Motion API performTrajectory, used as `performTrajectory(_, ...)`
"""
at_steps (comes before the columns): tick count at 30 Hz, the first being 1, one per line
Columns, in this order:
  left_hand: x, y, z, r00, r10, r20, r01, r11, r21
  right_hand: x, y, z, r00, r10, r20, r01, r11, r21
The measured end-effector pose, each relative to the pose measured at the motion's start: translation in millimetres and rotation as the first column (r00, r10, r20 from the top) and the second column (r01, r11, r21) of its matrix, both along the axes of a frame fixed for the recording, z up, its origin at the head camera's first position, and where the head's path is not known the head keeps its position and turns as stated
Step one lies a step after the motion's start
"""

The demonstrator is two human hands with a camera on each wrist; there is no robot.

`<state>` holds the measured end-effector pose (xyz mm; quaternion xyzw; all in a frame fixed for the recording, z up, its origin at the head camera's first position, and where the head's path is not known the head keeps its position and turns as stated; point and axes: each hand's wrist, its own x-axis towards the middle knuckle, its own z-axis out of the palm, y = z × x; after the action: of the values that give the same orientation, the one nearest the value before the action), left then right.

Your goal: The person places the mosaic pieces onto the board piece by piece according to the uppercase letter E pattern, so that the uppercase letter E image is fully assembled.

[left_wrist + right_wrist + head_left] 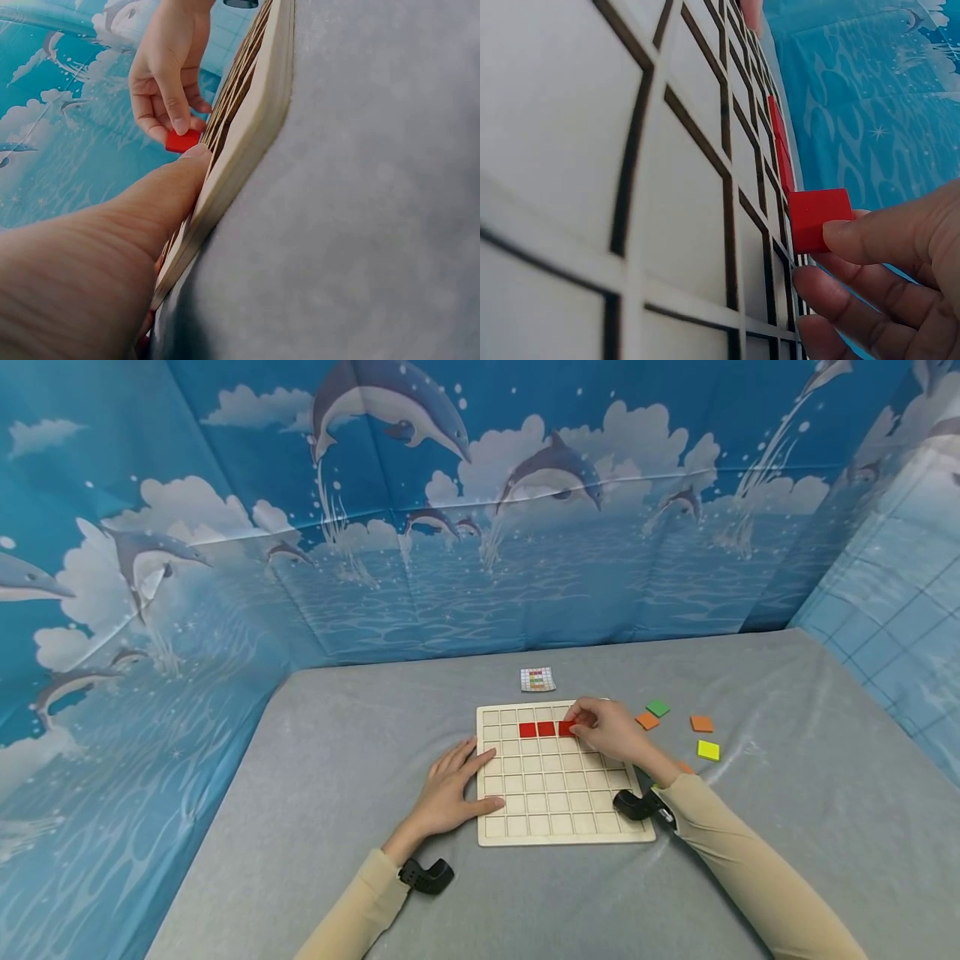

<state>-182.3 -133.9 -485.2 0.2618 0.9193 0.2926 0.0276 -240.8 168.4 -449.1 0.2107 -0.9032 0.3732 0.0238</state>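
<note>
My right hand (611, 731) pinches a red square tile (819, 217) between thumb and fingers, over the upper part of a pale wooden grid board (551, 785). In the right wrist view the tile stands tilted at the grid, one edge right by the cells. Two more red tiles (537, 729) lie side by side in cells just left of it. My left hand (442, 793) rests at the board's left edge with fingers spread, its thumb (176, 184) lying over the rim.
Behind the board lies a small card (537, 679) printed with a coloured grid. To the right are loose tiles: a green tile (657, 708), orange tiles (702, 723) and a yellow tile (708, 750). A dolphin-printed curtain (480, 585) borders the grey table (360, 760).
</note>
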Motion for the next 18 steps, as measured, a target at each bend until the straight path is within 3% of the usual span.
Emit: performTrajectory(18, 0.3, -0.1, 0.3, 1.0, -0.006, 0.0, 0.006, 1.0, 0.014, -3.8, -0.7, -2.4, 1.0, -0.018, 0.018, 0.018, 1.0, 0.026)
